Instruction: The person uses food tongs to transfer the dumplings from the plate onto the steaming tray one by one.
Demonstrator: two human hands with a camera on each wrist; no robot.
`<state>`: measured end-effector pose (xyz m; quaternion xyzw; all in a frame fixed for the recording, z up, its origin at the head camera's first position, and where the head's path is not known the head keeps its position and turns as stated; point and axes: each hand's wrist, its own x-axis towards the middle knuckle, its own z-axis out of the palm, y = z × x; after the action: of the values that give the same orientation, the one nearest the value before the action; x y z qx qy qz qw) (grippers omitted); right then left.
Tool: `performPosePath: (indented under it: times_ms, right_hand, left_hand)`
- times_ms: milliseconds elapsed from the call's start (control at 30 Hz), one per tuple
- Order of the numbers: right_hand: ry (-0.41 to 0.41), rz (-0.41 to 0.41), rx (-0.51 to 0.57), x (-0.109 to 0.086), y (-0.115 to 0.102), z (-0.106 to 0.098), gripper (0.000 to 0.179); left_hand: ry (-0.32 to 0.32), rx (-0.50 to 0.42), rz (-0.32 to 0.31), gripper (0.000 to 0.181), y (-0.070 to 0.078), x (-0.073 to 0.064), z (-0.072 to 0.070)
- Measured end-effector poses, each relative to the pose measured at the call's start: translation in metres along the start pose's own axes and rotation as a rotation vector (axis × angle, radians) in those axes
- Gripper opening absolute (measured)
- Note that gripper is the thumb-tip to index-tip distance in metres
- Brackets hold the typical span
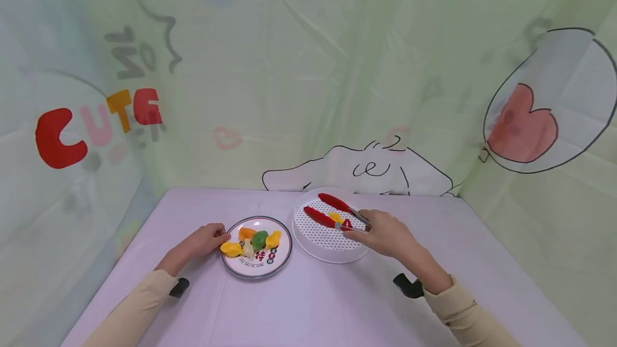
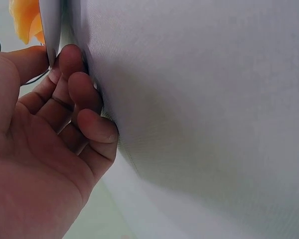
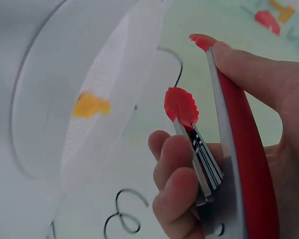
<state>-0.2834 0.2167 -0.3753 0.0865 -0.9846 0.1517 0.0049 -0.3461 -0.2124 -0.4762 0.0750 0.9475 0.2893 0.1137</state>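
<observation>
In the head view, my left hand (image 1: 208,241) grips the left rim of a round white plate (image 1: 283,253) with a dark edge. The left wrist view shows thumb above the plate edge (image 2: 50,37) and fingers below it. Toy-like dumplings lie on the plate: two yellow, one orange (image 1: 247,233), one green (image 1: 260,240) and one whitish (image 1: 248,248). My right hand (image 1: 385,234) holds red-tipped metal tongs (image 1: 319,217), their tips spread apart, over a white perforated steamer basket (image 1: 328,256). One yellow piece (image 3: 91,105) sits in the basket.
Plate and basket stand side by side on a pale lilac table (image 1: 308,309). Behind and at both sides hang printed cloth walls (image 1: 289,68), close to the table's edges. Black straps (image 1: 408,286) show at the wrists.
</observation>
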Motion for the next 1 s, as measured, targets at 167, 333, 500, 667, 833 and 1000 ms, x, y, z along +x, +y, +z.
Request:
performPosePath:
  times_ms: [167,333,500,667,833,1000]
  right_hand:
    - [-0.004,-0.081,-0.049,-0.007,-0.028,0.011,0.076]
    - [-0.031,-0.121,-0.093,-0.008,-0.052,0.025,0.071]
    - [-0.063,-0.143,-0.138,-0.001,-0.066,0.038,0.070]
    - [-0.081,-0.147,-0.164,0.006,-0.073,0.045,0.070]
    - [-0.122,-0.148,-0.203,0.011,-0.079,0.049,0.071]
    - [-0.149,-0.136,-0.223,0.010,-0.081,0.052,0.068]
  left_hand:
    - [0.008,-0.004,-0.002,0.022,0.001,-0.002,0.001]
    - [0.012,0.000,-0.007,0.022,0.002,-0.001,0.001]
    - [0.014,-0.003,-0.008,0.022,0.000,0.000,0.001]
    - [0.008,-0.014,-0.009,0.022,0.001,-0.002,0.001]
    - [0.013,-0.019,-0.012,0.021,0.001,-0.003,0.001]
    - [0.016,-0.014,0.002,0.021,0.000,-0.002,0.000]
